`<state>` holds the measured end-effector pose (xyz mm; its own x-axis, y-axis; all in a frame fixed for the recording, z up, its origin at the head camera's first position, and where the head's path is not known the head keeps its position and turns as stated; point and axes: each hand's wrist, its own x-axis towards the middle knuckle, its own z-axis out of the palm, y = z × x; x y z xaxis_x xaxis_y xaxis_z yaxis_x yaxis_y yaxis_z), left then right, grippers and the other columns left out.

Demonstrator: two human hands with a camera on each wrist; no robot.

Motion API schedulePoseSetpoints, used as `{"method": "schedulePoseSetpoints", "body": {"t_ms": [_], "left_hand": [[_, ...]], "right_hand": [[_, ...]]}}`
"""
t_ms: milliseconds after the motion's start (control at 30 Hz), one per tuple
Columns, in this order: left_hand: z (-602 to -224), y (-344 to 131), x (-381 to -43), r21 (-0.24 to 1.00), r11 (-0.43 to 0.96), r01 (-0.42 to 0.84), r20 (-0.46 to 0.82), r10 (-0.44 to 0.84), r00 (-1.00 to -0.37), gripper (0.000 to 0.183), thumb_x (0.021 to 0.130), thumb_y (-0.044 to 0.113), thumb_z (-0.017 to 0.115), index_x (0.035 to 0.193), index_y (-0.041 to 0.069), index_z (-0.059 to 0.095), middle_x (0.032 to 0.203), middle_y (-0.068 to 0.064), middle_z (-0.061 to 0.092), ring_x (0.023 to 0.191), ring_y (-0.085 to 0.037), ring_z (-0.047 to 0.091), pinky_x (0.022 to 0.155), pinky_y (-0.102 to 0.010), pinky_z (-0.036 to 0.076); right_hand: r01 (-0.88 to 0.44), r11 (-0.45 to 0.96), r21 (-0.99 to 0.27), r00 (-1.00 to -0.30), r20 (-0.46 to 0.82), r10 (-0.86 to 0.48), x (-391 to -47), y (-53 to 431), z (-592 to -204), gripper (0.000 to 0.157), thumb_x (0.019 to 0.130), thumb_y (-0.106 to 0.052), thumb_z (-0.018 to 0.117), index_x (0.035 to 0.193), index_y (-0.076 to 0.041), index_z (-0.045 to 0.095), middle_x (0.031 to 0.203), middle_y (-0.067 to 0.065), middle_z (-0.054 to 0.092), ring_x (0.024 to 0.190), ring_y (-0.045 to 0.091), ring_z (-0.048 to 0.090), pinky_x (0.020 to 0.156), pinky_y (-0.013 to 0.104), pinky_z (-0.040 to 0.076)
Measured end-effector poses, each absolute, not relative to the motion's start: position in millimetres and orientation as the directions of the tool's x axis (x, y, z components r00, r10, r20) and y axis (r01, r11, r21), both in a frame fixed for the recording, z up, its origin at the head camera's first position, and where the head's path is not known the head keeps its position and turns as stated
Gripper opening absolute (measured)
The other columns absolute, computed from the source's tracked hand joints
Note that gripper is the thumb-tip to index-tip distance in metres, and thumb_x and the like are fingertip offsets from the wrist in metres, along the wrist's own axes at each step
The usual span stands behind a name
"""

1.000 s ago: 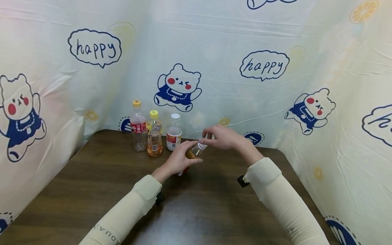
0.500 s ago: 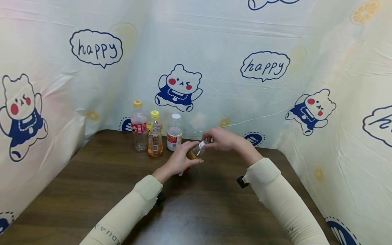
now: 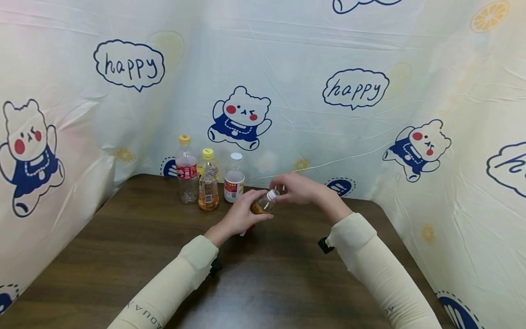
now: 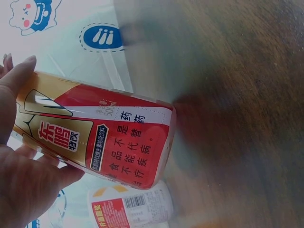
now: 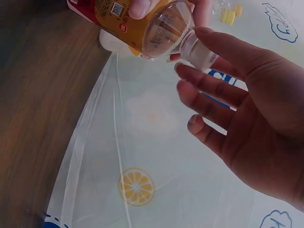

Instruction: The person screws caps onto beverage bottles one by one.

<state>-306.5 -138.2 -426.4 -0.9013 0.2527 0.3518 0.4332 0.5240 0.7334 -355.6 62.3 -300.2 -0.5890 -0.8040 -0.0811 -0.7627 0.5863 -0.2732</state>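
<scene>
My left hand (image 3: 238,212) grips a drink bottle (image 4: 104,130) with a red and gold label around its upper body. The bottle is tilted, its cap end toward my right hand, and its base looks lifted off the table in the left wrist view. At its mouth is a white cap (image 5: 197,52), which my right hand (image 3: 299,187) pinches between thumb and index finger. The other right fingers (image 5: 209,90) are loosely bent beside the cap. In the head view my left hand hides most of the label.
Left of my hands, three bottles stand upright at the back of the brown table (image 3: 263,283): a clear one with a red label (image 3: 186,171), one with a yellow cap (image 3: 208,183), and one with a white cap (image 3: 234,180). A printed curtain (image 3: 296,137) hangs behind.
My right hand has dropped slightly and closed in around the white cap, its fingers more drawn in. My left hand and the bottle have barely moved.
</scene>
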Motion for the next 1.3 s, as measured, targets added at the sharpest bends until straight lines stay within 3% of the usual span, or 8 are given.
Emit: {"method": "schedulePoseSetpoints", "body": {"t_ms": [100, 300, 567, 767, 900, 1033, 1167, 1300], "left_hand": [[-427.0, -138.2, -306.1, 0.737, 0.518, 0.434, 0.353, 0.253, -0.901, 0.065, 0.086, 0.026, 0.086, 0.144, 0.019, 0.057, 0.131, -0.006, 0.063, 0.116, -0.021, 0.06, 0.099, -0.045, 0.054], [-428.9, -138.4, -306.1, 0.723, 0.526, 0.447, 0.367, 0.255, -0.894, 0.066, 0.085, 0.03, 0.086, 0.144, 0.02, 0.057, 0.131, -0.003, 0.063, 0.115, -0.021, 0.06, 0.097, -0.045, 0.054], [-429.9, -139.7, -306.4, 0.736, 0.517, 0.437, 0.359, 0.249, -0.9, 0.066, 0.086, 0.029, 0.086, 0.144, 0.019, 0.057, 0.133, -0.006, 0.062, 0.118, -0.025, 0.06, 0.099, -0.047, 0.054], [-429.5, -139.3, -306.1, 0.735, 0.51, 0.446, 0.369, 0.251, -0.895, 0.066, 0.085, 0.027, 0.086, 0.144, 0.02, 0.057, 0.132, -0.007, 0.062, 0.116, -0.022, 0.06, 0.099, -0.047, 0.054], [-428.8, -138.4, -305.0, 0.724, 0.517, 0.457, 0.375, 0.261, -0.89, 0.067, 0.085, 0.03, 0.086, 0.144, 0.02, 0.057, 0.132, -0.005, 0.063, 0.116, -0.021, 0.06, 0.099, -0.046, 0.054], [-429.3, -138.5, -305.0, 0.726, 0.519, 0.45, 0.366, 0.261, -0.893, 0.068, 0.085, 0.031, 0.086, 0.145, 0.02, 0.056, 0.134, -0.007, 0.062, 0.117, -0.022, 0.059, 0.099, -0.047, 0.053], [-429.9, -139.6, -306.0, 0.743, 0.509, 0.435, 0.351, 0.256, -0.901, 0.067, 0.086, 0.029, 0.085, 0.146, 0.019, 0.055, 0.136, -0.012, 0.061, 0.119, -0.028, 0.059, 0.099, -0.049, 0.053], [-429.7, -140.3, -306.7, 0.754, 0.493, 0.435, 0.35, 0.259, -0.9, 0.066, 0.087, 0.024, 0.085, 0.145, 0.018, 0.056, 0.137, -0.013, 0.06, 0.122, -0.035, 0.058, 0.1, -0.051, 0.053]], "right_hand": [[-0.755, 0.602, -0.259, -0.607, -0.071, -0.792, -355.8, 62.8, -301.5, 0.018, 0.099, -0.034, 0.07, 0.103, -0.017, 0.072, 0.085, 0.001, 0.067, 0.075, 0.017, 0.058, 0.067, 0.03, 0.051], [-0.729, 0.664, -0.165, -0.671, -0.021, -0.741, -354.5, 63.3, -302.3, 0.037, 0.106, -0.044, 0.054, 0.084, -0.019, 0.071, 0.067, -0.002, 0.058, 0.058, 0.015, 0.052, 0.055, 0.031, 0.044], [-0.757, 0.597, -0.264, -0.599, -0.084, -0.796, -352.7, 63.1, -300.6, 0.035, 0.1, -0.035, 0.068, 0.128, -0.015, 0.065, 0.105, 0.001, 0.068, 0.089, 0.018, 0.063, 0.082, 0.032, 0.056], [-0.747, 0.601, -0.284, -0.603, -0.092, -0.792, -352.7, 62.7, -301.6, 0.02, 0.101, -0.033, 0.066, 0.11, -0.016, 0.07, 0.094, 0.001, 0.069, 0.08, 0.016, 0.062, 0.072, 0.031, 0.055], [-0.724, 0.659, -0.203, -0.66, -0.077, -0.748, -351.0, 62.3, -300.6, 0.033, 0.105, -0.043, 0.056, 0.095, -0.016, 0.072, 0.081, 0.0, 0.067, 0.067, 0.015, 0.06, 0.061, 0.031, 0.051], [-0.717, 0.673, -0.183, -0.672, -0.075, -0.736, -348.5, 62.1, -298.4, 0.03, 0.103, -0.044, 0.058, 0.107, -0.018, 0.072, 0.088, 0.0, 0.069, 0.074, 0.015, 0.061, 0.066, 0.032, 0.053], [-0.742, 0.619, -0.258, -0.614, -0.109, -0.781, -348.1, 61.7, -297.6, 0.029, 0.099, -0.032, 0.069, 0.124, -0.017, 0.066, 0.101, 0.0, 0.068, 0.086, 0.017, 0.061, 0.076, 0.032, 0.055], [-0.749, 0.571, -0.336, -0.567, -0.12, -0.815, -349.9, 60.9, -298.3, 0.022, 0.099, -0.022, 0.07, 0.118, -0.012, 0.067, 0.098, 0.002, 0.067, 0.082, 0.021, 0.063, 0.073, 0.03, 0.056]]}}
